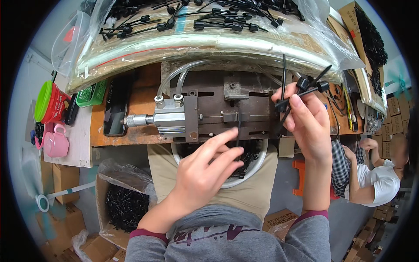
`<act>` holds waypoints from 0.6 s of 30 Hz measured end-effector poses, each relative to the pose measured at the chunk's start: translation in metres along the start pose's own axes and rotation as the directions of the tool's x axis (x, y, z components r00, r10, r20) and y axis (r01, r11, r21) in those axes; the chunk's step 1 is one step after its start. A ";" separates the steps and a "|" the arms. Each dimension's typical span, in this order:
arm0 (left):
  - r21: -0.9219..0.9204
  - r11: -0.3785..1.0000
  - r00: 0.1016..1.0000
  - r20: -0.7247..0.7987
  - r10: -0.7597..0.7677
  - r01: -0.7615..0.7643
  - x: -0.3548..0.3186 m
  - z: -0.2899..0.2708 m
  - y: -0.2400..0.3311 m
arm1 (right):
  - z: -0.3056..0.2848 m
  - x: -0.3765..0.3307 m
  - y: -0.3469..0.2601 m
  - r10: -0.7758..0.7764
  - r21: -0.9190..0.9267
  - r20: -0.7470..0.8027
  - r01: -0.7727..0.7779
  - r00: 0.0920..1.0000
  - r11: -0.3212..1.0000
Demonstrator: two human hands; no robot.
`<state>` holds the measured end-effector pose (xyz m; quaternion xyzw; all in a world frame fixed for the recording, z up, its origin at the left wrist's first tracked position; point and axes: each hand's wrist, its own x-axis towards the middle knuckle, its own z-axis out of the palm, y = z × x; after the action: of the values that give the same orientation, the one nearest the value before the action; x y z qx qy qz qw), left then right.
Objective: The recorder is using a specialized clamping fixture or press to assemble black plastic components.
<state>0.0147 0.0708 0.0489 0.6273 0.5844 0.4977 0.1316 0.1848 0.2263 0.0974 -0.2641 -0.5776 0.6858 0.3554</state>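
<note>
My right hand (307, 118) is closed around several black plastic cable ties (301, 87) with chunky round heads, their thin tails sticking out above the fingers. Over the front edge of the metal fixture (257, 111), my left hand (209, 161) has its fingers stretched and apart. Its index fingertip is at a thin black strip (238, 120) that stands at the small block in the fixture's middle. The left thumb is hidden. A silver air cylinder (169, 121) with two clear hoses is mounted at the fixture's left end.
Above the fixture, a plastic-lined tray (174, 43) holds many black ties. A round white-rimmed container (262, 163) with black parts sits at my lap. At left are a phone (117, 107), a pink mug (56, 142) and a box of black parts (102, 201). Another person (371, 181) sits at right.
</note>
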 end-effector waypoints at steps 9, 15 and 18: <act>0.449 0.871 0.980 0.096 0.171 -0.197 0.007 0.026 -0.021 | 0.006 -0.030 0.007 -0.007 0.016 0.008 0.007 1.000 1.000; 0.420 0.891 0.984 0.121 0.133 -0.172 0.014 0.021 -0.017 | 0.008 -0.042 0.012 0.062 0.054 0.034 -0.064 0.998 0.997; 0.147 0.986 0.995 0.067 0.075 -0.084 0.013 0.017 -0.016 | 0.008 -0.048 0.020 0.106 0.099 0.040 -0.109 0.994 0.989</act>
<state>0.0161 0.0940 0.0355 0.6731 0.5903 0.4379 0.0821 0.2038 0.1817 0.0776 -0.2648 -0.5333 0.7366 0.3207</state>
